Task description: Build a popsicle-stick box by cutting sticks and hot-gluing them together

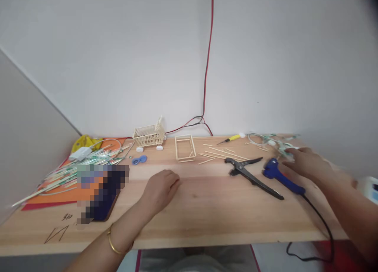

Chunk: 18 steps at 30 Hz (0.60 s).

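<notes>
My left hand (161, 189) rests on the wooden table, its fingers curled in and together, with nothing visible in them. On the right, my right hand (307, 161) reaches over a clump of clear and green plastic wrappers (273, 140), thumb and fingers apart at their edge; it is slightly blurred. Just below lies a blue glue gun (283, 177) with a black cord. Beside that are dark-handled pruning shears (251, 177). An open rectangular stick frame (185, 148) stands beyond my left hand. Left of it is a small stick cart (149, 136) with white wheels.
Loose thin sticks (221, 151) lie behind the shears, near a yellow-handled screwdriver (233, 138). Blue caps (139, 160) sit below the cart. Wrapped sticks (85, 161) cover orange sheets (59, 195) at left, beside a dark phone-like object (110, 197). Red-black wire (208, 67) runs down the wall.
</notes>
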Available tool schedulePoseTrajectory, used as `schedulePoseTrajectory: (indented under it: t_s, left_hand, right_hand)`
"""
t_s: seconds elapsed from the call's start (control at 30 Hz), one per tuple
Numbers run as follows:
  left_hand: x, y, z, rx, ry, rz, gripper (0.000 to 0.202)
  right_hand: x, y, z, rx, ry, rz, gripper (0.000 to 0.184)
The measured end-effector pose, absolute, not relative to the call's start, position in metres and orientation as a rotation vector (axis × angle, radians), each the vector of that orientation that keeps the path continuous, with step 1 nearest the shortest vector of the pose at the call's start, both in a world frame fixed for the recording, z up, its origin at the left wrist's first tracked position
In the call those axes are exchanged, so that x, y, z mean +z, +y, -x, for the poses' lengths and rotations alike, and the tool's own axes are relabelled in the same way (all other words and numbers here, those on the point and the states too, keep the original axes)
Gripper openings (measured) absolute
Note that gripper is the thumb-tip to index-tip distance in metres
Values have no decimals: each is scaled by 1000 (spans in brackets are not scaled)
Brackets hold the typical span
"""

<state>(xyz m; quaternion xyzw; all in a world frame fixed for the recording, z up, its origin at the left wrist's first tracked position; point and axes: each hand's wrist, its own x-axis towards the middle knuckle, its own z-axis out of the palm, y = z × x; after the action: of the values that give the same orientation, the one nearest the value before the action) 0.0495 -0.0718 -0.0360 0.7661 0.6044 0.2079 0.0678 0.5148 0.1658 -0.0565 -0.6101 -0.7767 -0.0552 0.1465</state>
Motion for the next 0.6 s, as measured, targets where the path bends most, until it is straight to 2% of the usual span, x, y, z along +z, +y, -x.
schedulePoseTrajectory:
  t_s: [0.07,0.2,0.4,0.5,0.6]
  left_hand:
    - [-24,-74,-32,683,1897,-2277,24]
    - [1,-78,38,668,2210,-2067,27]
    - [27,-110,171,248,2918,-1427,33]
    - [28,-140,208,45,2949,-1184,27]
    - [14,-173,214,63,2824,-1069,28]
  right_hand:
    - [-51,157,-499,-266,-2233,1794,40]
    - [-34,124,-450,-192,-2272,1521,30]
    - [-34,50,-376,121,-2458,1007,24]
    - [-50,22,-353,180,-2585,779,23]
    - [-66,11,-343,174,-2620,689,22]
